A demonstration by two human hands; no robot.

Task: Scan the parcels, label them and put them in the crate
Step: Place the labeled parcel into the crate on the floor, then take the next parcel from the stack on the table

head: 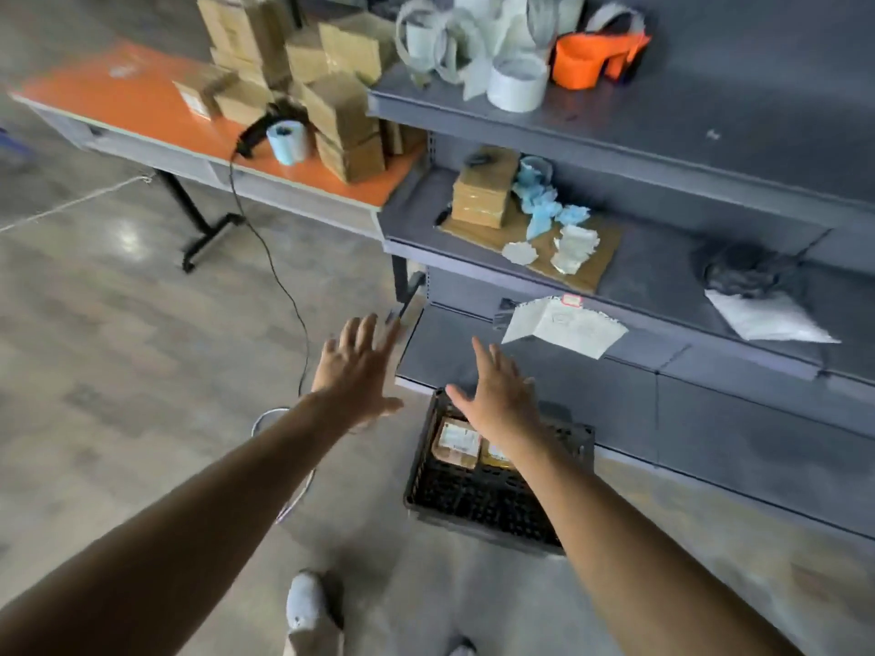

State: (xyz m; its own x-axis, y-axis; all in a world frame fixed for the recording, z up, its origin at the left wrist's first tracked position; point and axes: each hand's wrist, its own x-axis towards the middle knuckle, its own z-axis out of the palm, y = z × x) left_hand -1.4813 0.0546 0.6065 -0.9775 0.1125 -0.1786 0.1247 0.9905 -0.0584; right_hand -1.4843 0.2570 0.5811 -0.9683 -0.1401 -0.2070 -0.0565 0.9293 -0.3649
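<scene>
A black plastic crate (478, 501) stands on the floor beside the grey shelving. Two labelled brown parcels (455, 441) lie at its far end, the second partly hidden by my right forearm. My left hand (357, 366) hovers above the floor left of the crate, fingers spread and empty. Over the crate's far rim, my right hand (499, 393) is also spread flat and holds nothing. Many unlabelled cardboard parcels (341, 106) are stacked on the orange table (132, 101). A black scanner (253, 132) with a trailing cable and a blue label roll (287, 140) sit next to them.
The grey shelf unit (663, 134) on the right carries tape rolls (516, 82), an orange object, a small box stack (480, 191), crumpled blue and white papers and a hanging sheet (563, 326). A metal stool frame (284, 461) is under my left arm. My feet are at the bottom.
</scene>
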